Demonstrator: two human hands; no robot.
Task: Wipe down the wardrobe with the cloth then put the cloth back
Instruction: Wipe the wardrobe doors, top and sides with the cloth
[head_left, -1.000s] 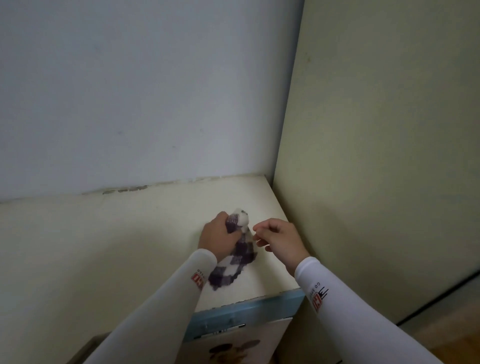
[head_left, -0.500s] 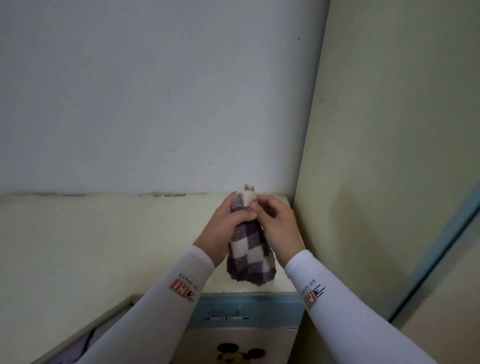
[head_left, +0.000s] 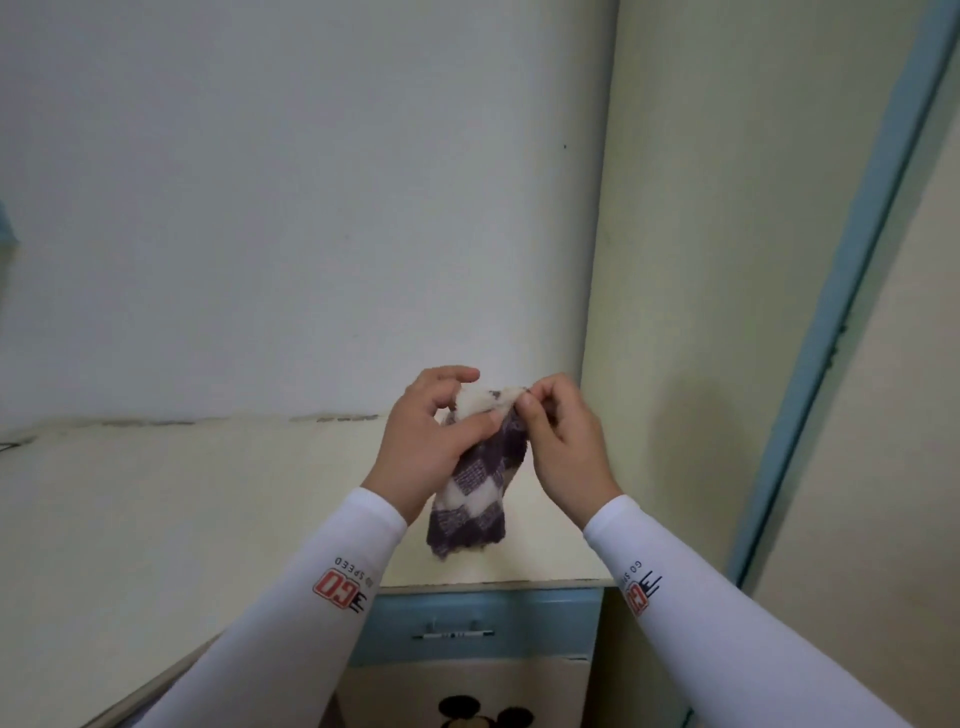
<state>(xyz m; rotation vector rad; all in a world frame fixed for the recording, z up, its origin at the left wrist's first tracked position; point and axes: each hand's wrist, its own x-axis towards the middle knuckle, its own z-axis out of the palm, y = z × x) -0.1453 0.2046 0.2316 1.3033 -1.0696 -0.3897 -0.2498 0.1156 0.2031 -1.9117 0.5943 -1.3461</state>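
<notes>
The left hand is gripping the upper part of a purple-and-white checked cloth, with the thumb lying across the fabric and the fingers curling behind it. The right hand is pinching the cloth's top edge between thumb and forefinger. The cloth is hanging between both hands, over the right rear corner of a cream cabinet top; whether its lower edge is touching that surface cannot be told. Both forearms are wearing white sleeves bearing a red logo. A tall cream wardrobe panel is standing just right of the hands, meeting the white wall. A blue drawer front is showing below the cabinet top's near edge.
</notes>
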